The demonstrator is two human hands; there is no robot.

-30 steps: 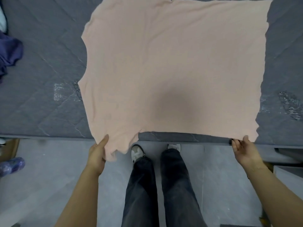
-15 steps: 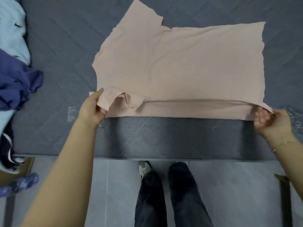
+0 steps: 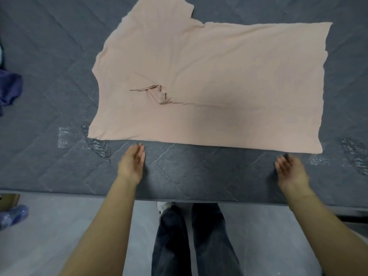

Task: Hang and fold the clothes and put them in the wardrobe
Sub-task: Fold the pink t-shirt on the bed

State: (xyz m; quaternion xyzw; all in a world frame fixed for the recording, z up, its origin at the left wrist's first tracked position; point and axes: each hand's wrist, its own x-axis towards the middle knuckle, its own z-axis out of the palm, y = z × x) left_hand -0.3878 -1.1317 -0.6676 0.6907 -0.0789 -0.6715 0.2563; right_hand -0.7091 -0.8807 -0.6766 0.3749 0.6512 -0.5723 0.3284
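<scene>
**With the shirt laid flat, your hands are off it and the fold is half made**

While the peach T-shirt [image 3: 209, 82] lies spread on the grey quilted mattress [image 3: 49, 46], its near edge already doubled over, both your hands rest apart from it just below that fold. Your left hand [image 3: 131, 164] and right hand [image 3: 289, 170] are empty, fingers relaxed and loosely together, pinching nothing. A bunched sleeve [image 3: 159, 94] wrinkles the middle of the cloth; the next move likely calls for smoothing it, then folding the far side in. A dark blue garment [image 3: 10, 88] waits at the left edge, well apart. Nothing blocks your reach. No wardrobe is visible.
</scene>
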